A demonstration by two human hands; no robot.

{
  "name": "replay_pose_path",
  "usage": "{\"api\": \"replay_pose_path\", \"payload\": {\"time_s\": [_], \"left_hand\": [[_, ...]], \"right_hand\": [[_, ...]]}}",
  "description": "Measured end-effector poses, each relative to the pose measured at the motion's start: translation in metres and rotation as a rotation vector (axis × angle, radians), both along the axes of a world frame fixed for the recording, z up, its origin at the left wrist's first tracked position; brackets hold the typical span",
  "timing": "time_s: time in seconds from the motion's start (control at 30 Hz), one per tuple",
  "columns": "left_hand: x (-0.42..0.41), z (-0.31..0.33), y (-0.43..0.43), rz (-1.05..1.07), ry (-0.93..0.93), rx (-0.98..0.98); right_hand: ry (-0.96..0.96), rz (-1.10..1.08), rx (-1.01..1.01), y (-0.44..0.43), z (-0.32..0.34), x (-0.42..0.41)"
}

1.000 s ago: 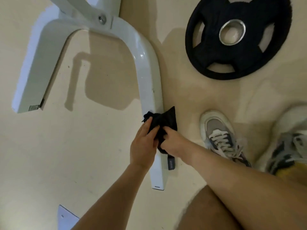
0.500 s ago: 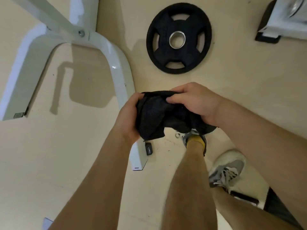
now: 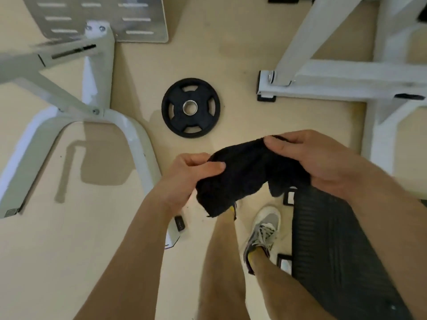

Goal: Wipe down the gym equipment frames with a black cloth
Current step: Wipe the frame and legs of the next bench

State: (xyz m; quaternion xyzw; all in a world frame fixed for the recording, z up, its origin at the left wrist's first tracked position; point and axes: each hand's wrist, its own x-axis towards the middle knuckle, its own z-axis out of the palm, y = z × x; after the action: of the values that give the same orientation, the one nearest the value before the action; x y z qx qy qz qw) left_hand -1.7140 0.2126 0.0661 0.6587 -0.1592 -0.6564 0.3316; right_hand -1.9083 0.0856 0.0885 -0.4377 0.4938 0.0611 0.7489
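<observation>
While pinched at both ends, held above the beige floor (image 3: 69, 262), apart from the curved glossy white frame (image 3: 138, 144): black cloth (image 3: 245, 174), soft, crumpled. Gripped by left hand (image 3: 184, 174), thumb over curled fingers, and by right hand (image 3: 318, 162). Frame leg partly hidden behind left forearm (image 3: 143, 227). Ribbed black pad (image 3: 335, 239) cut off lower right. Round black weight plate (image 3: 190, 107), metal hub, flat on floor.

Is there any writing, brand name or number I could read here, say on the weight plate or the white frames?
No text here can be read.
weight plate: no legible marking on its black face.
white frame leg: a small dark mark at its near end, too small and blurred to read.
black cloth: plain, no label showing.
</observation>
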Motion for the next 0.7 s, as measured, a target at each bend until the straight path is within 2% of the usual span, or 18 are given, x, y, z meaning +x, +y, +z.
{"api": "replay_pose_path", "payload": {"time_s": [0.07,0.13,0.2,0.4,0.47,0.53,0.63,0.7], "left_hand": [[-0.01,0.024,-0.017,-0.272,-0.273,-0.079],[-0.022,0.044,-0.033,-0.413,-0.441,-0.17],[-0.037,0.059,-0.048,-0.371,-0.47,-0.251],[-0.062,0.089,-0.084,-0.244,-0.805,-0.341],[-0.061,0.105,-0.101,-0.181,-0.822,-0.342],[-0.056,0.12,-0.121,-0.075,-0.783,-0.323],[-0.046,0.139,-0.158,0.026,-0.674,-0.305],[-0.043,0.147,-0.186,0.039,-0.566,-0.31]], "right_hand": [[0.098,0.23,-0.296,-0.012,0.025,-0.021],[0.194,0.373,-0.484,-0.02,0.04,-0.038],[0.258,0.365,-0.588,-0.023,0.053,-0.052],[0.436,0.191,-0.877,-0.032,0.085,-0.088],[0.465,0.124,-0.867,-0.041,0.097,-0.097],[0.409,-0.067,-0.708,-0.057,0.109,-0.106],[0.09,-0.446,-0.276,-0.088,0.128,-0.108],[-0.007,-0.674,-0.198,-0.114,0.136,-0.099]]}}
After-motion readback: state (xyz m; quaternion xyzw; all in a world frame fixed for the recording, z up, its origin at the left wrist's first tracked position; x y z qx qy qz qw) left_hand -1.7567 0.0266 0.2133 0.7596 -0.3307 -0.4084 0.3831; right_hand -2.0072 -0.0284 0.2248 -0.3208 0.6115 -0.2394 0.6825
